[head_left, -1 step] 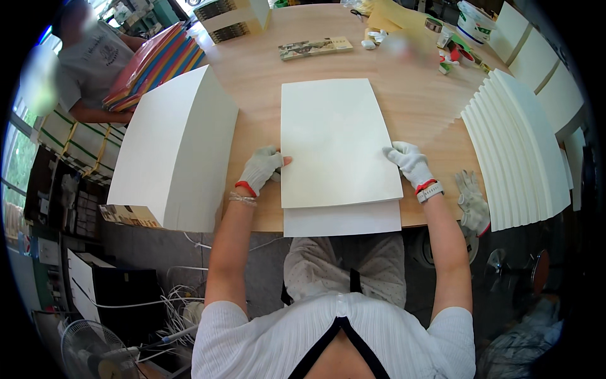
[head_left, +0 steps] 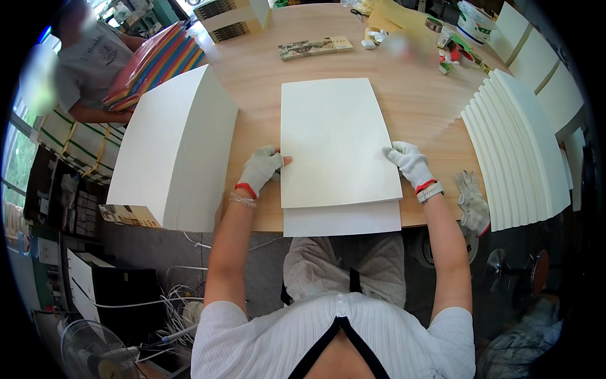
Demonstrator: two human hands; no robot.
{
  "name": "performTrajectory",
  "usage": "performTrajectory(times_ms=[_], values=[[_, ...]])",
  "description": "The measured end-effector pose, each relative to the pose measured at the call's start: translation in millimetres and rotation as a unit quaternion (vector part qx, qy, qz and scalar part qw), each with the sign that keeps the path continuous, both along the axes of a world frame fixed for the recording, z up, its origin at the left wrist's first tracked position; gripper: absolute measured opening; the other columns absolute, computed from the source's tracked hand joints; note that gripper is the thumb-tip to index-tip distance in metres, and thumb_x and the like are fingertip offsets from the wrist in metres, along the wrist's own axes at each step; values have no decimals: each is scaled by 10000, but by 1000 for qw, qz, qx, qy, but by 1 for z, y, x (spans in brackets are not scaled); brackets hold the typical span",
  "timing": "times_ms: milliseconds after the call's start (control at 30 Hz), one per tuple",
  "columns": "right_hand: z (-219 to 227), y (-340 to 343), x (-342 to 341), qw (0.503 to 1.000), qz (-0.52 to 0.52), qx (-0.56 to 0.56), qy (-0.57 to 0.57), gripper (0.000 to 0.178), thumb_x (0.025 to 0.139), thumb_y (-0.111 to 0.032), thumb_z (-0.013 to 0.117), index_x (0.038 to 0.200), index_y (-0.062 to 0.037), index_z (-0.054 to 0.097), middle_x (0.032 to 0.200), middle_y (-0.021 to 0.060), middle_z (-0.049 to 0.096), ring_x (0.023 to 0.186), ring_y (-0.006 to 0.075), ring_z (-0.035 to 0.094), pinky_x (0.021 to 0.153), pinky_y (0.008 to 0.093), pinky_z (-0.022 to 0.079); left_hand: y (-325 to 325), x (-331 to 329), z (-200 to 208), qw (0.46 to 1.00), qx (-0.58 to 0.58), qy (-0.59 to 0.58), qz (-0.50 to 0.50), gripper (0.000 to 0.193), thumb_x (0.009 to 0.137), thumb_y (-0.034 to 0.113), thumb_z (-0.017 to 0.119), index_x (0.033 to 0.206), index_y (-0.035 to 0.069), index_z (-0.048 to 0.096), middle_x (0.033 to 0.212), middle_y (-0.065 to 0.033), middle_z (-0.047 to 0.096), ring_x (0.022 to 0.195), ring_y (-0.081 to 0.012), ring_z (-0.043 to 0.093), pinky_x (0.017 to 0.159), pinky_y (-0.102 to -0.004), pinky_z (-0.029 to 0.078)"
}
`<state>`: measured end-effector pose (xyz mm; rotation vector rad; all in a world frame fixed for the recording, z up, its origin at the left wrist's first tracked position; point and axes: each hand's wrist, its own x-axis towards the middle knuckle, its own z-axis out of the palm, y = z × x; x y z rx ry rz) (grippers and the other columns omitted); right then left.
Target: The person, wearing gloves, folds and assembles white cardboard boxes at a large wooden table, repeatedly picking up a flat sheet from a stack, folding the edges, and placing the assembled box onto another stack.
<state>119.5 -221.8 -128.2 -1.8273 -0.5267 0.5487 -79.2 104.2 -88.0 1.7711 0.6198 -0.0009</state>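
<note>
A pad of white paper or board lies at the table's near edge, with a white sheet sticking out from under its front side, past the table edge. My left hand, in a white knit glove with a bare thumb tip, grips the pad's left edge; its other fingers are partly hidden. On the opposite edge my gloved right hand is closed, thumb on top and the other fingers at the side. How thick the pad is under my hands cannot be made out.
A tall white stack stands at left, fanned white bundles at right beside a loose glove. A printed strip-shaped block, tape rolls and a bucket lie farther back. Another person holds colourful folders at far left.
</note>
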Motion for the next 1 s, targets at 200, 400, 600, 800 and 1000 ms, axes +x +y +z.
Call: performTrajectory(times_ms=[200, 400, 600, 800, 1000], values=[[-2, -6, 4, 991, -5, -116, -68, 464, 862, -459, 640, 1018, -23, 671, 797, 34, 665, 691, 105, 559, 649, 277, 452, -60, -82, 11, 940, 340, -5, -18, 450, 803, 259, 695, 1153, 6, 568, 1206, -205, 580, 1127, -343, 539, 920, -426, 431], [20, -6, -1, 979, 10, -173, -106, 506, 837, -530, 625, 969, -46, 689, 765, 72, 678, 692, 183, 604, 657, 334, 465, -89, -119, -31, 930, 350, -106, 26, 577, 705, 92, 759, 1232, -11, 547, 1282, -244, 528, 1238, -365, 464, 1026, -412, 380], [19, -4, -8, 976, -21, -184, -118, 505, 814, -539, 645, 958, -58, 693, 782, 82, 680, 752, 204, 620, 691, 346, 464, -90, -120, -29, 936, 341, -82, 35, 608, 700, 66, 758, 1263, -7, 541, 1318, -250, 505, 1258, -371, 449, 1047, -413, 365], [14, -11, -9, 969, 2, -220, -112, 495, 801, -528, 663, 930, -51, 684, 795, 110, 675, 739, 237, 621, 690, 359, 466, -107, -122, -23, 876, 446, -182, 5, 536, 653, 44, 762, 1160, 28, 590, 1260, -233, 544, 1179, -385, 510, 995, -434, 412], [6, -5, 1, 979, -35, -145, -138, 474, 799, -492, 685, 910, -32, 662, 802, 137, 674, 742, 241, 624, 688, 372, 471, -185, -83, 13, 797, 430, -338, -257, 416, 602, 167, 786, 987, 84, 653, 1096, -89, 634, 986, -279, 618, 801, -370, 513]])
